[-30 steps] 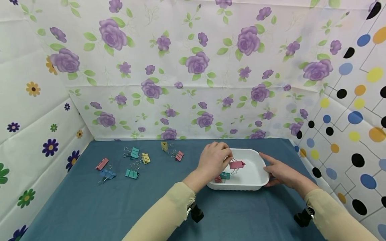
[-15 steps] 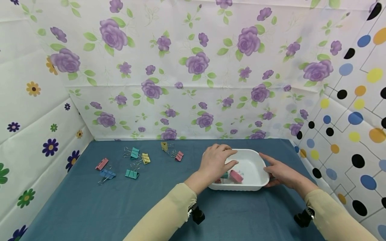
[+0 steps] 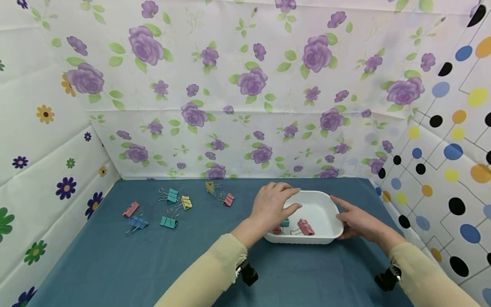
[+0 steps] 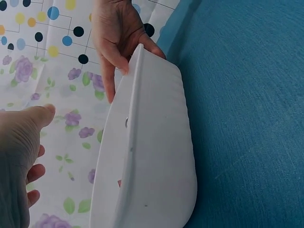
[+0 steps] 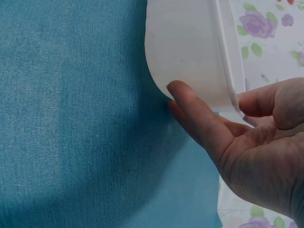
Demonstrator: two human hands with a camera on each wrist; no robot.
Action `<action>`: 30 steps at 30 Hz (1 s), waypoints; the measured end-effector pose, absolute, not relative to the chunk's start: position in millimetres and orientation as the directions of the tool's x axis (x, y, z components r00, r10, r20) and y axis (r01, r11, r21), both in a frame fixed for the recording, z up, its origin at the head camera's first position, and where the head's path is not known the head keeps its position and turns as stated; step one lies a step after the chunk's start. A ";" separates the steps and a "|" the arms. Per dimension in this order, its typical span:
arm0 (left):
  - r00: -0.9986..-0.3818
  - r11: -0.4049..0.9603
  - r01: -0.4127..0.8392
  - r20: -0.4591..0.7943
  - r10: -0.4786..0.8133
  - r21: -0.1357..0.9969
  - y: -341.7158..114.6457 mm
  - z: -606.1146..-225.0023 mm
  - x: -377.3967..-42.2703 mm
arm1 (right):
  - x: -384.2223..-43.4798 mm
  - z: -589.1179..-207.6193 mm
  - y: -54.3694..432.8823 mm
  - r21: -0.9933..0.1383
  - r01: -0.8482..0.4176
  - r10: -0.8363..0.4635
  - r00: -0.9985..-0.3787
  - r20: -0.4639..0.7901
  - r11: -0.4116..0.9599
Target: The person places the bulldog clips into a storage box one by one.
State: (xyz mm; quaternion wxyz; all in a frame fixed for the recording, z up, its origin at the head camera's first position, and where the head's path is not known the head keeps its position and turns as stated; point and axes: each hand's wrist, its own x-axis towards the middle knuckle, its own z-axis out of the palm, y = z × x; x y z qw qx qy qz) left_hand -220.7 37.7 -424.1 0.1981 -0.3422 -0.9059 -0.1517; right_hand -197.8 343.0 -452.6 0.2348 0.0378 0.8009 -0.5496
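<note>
My left hand [image 3: 268,207] hovers over the left end of a white tray [image 3: 322,213], thumb and fingers apart and nothing between them. A pink binder clip [image 3: 305,227] lies in the tray near its front wall. Left of it are a teal binder clip [image 3: 285,222] and another pink clip [image 3: 277,230], both partly covered by the left hand. My right hand [image 3: 360,221] holds the tray's right end. In the right wrist view, its fingers [image 5: 259,102] bend against the rim and outer wall.
On the blue cloth [image 3: 115,264] to the left lie loose binder clips: a pink one [image 3: 131,209], a blue one [image 3: 137,224], and several teal, yellow and pink ones. A floral sheet [image 3: 230,85] stands behind, with patterned sheets at both sides.
The pink binder clip, pinched in my left hand a second ago, has dropped into the tray. The left fingers have spread apart. My right hand stays on the tray's end.
</note>
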 end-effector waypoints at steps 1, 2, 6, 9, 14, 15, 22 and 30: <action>-0.685 0.720 0.681 0.467 0.559 0.137 37.4 -423.5 -220.8 | -197.6 -452.5 342.9 -0.863 0.318 -0.199 -0.887 -0.417 0.392; -0.683 0.719 0.681 0.471 0.558 0.137 36.9 -422.9 -220.7 | -197.5 -452.5 342.9 -0.863 0.318 -0.199 -0.887 -0.417 0.393; -0.671 0.715 0.687 0.493 0.553 0.133 34.9 -420.4 -220.4 | -197.0 -452.2 342.8 -0.863 0.314 -0.198 -0.888 -0.414 0.396; -0.663 0.708 0.692 0.508 0.550 0.137 33.2 -418.6 -219.9 | -196.7 -452.1 342.7 -0.863 0.314 -0.198 -0.889 -0.414 0.396; -0.646 0.697 0.703 0.536 0.544 0.140 30.0 -417.5 -220.4 | -196.8 -452.7 342.7 -0.867 0.311 -0.204 -0.889 -0.410 0.391; -0.644 0.696 0.704 0.539 0.543 0.141 29.0 -417.4 -220.5 | -196.9 -452.8 342.7 -0.867 0.310 -0.205 -0.889 -0.410 0.390; -0.646 0.691 0.705 0.550 0.530 0.162 20.9 -411.9 -220.1 | -197.2 -452.6 341.9 -0.864 0.313 -0.198 -0.889 -0.413 0.394; -0.637 0.673 0.717 0.563 0.526 0.182 14.4 -407.4 -219.3 | -196.1 -451.0 340.1 -0.861 0.313 -0.189 -0.891 -0.412 0.402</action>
